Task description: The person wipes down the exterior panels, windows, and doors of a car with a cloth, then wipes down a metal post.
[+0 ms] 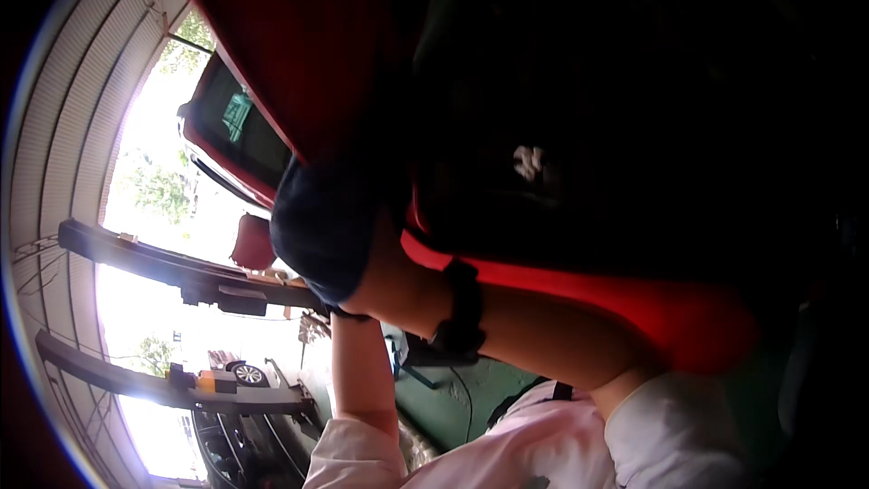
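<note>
Most likely to scuff the red rim [561, 288] through the black wrist strap [463, 308] lying so close, or to snag the apparent dark blue cloth [321, 226] beside the darker red panel [290, 45], with both hands too obscured to tell whether gripping or open.

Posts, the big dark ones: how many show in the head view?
2. The upper post crosses the bright opening at the picture's left; the lower post runs beneath it, above the dark car. Shadow may hide more.
</note>
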`<state>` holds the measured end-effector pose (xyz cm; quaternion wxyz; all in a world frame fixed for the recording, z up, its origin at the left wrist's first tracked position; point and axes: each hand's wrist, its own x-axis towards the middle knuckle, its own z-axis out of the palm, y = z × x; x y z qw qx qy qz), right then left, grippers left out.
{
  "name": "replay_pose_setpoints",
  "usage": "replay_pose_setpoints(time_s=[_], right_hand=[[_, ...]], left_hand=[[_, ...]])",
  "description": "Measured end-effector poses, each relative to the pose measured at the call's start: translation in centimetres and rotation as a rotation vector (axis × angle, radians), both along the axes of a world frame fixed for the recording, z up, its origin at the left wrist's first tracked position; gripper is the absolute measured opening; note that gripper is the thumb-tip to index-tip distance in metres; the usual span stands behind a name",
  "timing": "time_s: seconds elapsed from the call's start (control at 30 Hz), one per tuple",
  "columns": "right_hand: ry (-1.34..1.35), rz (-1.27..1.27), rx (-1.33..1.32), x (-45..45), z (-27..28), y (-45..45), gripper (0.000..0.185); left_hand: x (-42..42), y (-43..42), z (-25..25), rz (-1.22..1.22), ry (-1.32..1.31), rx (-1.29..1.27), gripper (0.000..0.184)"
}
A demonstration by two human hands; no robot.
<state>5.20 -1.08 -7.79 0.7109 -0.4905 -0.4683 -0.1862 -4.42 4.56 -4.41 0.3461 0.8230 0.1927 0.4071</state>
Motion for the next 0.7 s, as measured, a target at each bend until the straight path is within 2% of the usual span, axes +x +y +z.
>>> replay_pose_setpoints(time_s=[0.3,0.4,0.47,0.53,0.63,0.7], right_hand=[[-0.169,-0.182,-0.07,1.2,0.0,1.3,0.057],[-0.216,-0.229,-0.114,0.5,-0.8,1.8,0.056],[-0.256,-0.255,-0.151,0.0,-1.6,2.1,0.055],[-0.301,-0.284,-0.2,-0.3,-2.6,1.6,0.055],[-0.378,-0.332,-0.311,0.0,-5.4,-1.0,0.054],[-0.417,-0.375,-0.409,1.0,-8.0,-4.3,0.053]], left_hand=[[1.1,2.2,-3.0,-0.096,-0.044,0.014,0.05],[0.3,4.6,-4.7,-0.068,0.073,0.148,0.055],[0.2,5.3,-4.9,-0.161,0.063,0.266,0.059],[-0.7,6.2,-5.2,-0.06,0.174,0.313,0.061],[-1.2,4.6,-5.5,0.005,0.204,0.274,0.065],[-2.3,0.6,-3.3,-0.003,0.185,0.07,0.066]])
